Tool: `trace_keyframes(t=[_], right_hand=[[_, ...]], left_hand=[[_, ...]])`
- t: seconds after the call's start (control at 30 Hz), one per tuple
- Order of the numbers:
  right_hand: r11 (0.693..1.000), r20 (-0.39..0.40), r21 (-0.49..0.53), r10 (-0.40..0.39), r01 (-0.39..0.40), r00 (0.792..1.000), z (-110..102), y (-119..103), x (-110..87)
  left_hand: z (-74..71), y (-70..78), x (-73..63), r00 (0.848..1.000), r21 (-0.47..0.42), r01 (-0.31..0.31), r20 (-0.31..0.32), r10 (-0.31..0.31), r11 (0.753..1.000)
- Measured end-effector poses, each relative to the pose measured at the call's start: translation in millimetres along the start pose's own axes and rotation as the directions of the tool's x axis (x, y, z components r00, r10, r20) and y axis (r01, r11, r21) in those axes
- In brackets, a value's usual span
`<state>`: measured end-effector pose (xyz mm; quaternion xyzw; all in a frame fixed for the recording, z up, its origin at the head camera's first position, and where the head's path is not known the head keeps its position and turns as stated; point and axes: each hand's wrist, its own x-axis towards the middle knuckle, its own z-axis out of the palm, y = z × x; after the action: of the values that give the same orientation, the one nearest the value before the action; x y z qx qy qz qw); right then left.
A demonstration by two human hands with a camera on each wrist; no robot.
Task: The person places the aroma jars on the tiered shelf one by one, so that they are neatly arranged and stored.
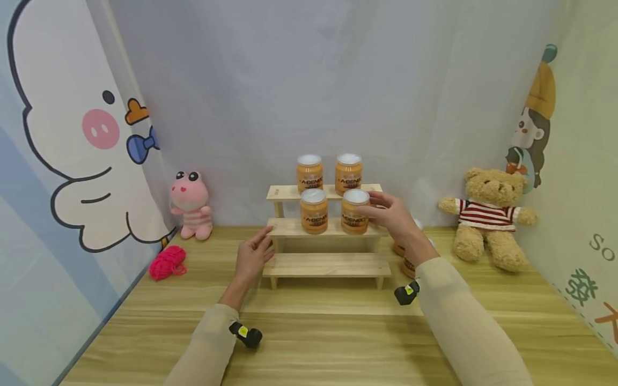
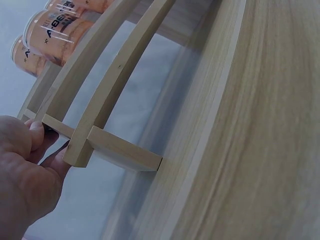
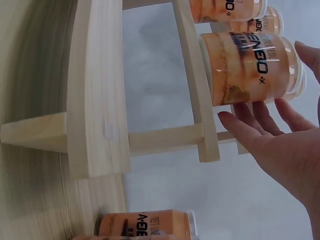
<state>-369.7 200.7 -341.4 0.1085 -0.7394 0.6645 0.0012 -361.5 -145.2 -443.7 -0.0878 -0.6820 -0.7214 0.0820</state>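
Note:
A three-tier wooden shelf [image 1: 328,264] stands on the table. My left hand [image 1: 251,255] holds its left end, thumb and fingers around the side frame [image 2: 59,126]. On the right of the middle tier stands an orange jar [image 1: 354,219] with a pale lid and dark lettering. My right hand [image 1: 393,214] is at this jar's right side, thumb toward its front by the lid and fingers along its side [image 3: 250,65]. Another such jar [image 1: 314,217] stands to its left. Two more, a left jar [image 1: 309,174] and a right jar [image 1: 348,172], stand on the top tier.
Right of the shelf, more jars [image 1: 410,266] stand on the table, partly behind my right forearm. A teddy bear [image 1: 490,220] sits at the back right. At the left are a pink plush toy [image 1: 191,206] and a bright pink yarn skein [image 1: 166,262].

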Motion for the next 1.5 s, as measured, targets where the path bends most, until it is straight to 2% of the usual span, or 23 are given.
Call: trace_keyframes(t=[0.23, 0.37, 0.57, 0.7, 1.0, 1.3, 1.5], right_hand=[[0.996, -0.014, -0.072, -0.056, 0.055, 0.998, -16.8, -2.1, -13.7], [0.991, -0.013, -0.105, -0.084, 0.083, 0.996, -29.9, -5.4, -26.6], [0.973, -0.019, -0.21, -0.101, 0.095, 0.995, -55.4, -2.2, -48.1], [0.962, -0.046, -0.26, -0.098, 0.083, 0.994, -73.1, 5.8, -60.0], [0.955, -0.113, -0.296, -0.037, 0.002, 0.993, -104.2, 29.6, -80.7], [0.95, -0.097, -0.302, 0.053, -0.08, 0.994, -116.5, 63.7, -81.7], [0.949, -0.097, -0.307, 0.04, -0.068, 0.994, -116.9, 79.6, -80.0]], left_hand=[[0.1, 1.8, 0.1, 1.0, 0.002, -0.006, 0.002, 0.006, 1.0], [0.6, 1.7, 0.7, 1.0, -0.005, 0.002, 0.002, -0.002, 1.0], [1.1, 2.3, -0.3, 1.0, -0.003, 0.013, 0.006, -0.013, 1.0], [1.0, 3.0, -1.3, 1.0, 0.001, 0.008, 0.008, -0.008, 1.0], [1.6, 3.1, -1.1, 1.0, -0.002, 0.006, 0.013, -0.006, 1.0], [1.5, 0.1, -0.4, 1.0, -0.002, 0.009, 0.009, -0.009, 1.0], [1.4, 1.3, -0.5, 1.0, 0.005, 0.007, 0.001, -0.007, 1.0]])
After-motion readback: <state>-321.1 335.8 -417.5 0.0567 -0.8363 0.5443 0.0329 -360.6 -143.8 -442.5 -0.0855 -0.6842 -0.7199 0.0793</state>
